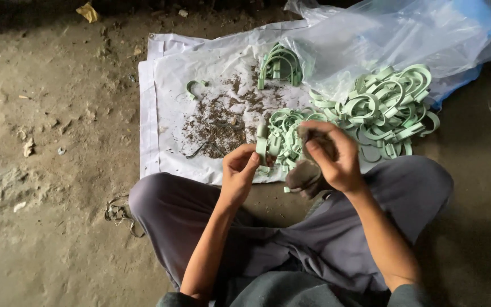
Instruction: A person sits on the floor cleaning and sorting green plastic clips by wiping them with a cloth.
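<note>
Nearest, the person sits cross-legged on the dirt floor [46, 113], both hands above the near edge of the white sheet [166, 113]. Left hand [238, 170] pinches a pale green U-shaped plastic clip [261, 149] upright between thumb and fingertips; right hand [336, 159] is closed around a dark grey rag [305, 173], pressed just beside the clip. Clip looks light, thin-walled and springy, probably stiff enough to hold shape but flexes if squeezed across the open end; smooth plastic, likely a bit slick, so best gripped on the flat sides near the bend. Beyond the hands, a loose pile of clips [382, 108] covers the sheet's right side, dark debris [220, 122] mid-sheet. Farther back, a small stack of clips [279, 65] lies near the far edge, beside a clear plastic bag [404, 34].
</note>
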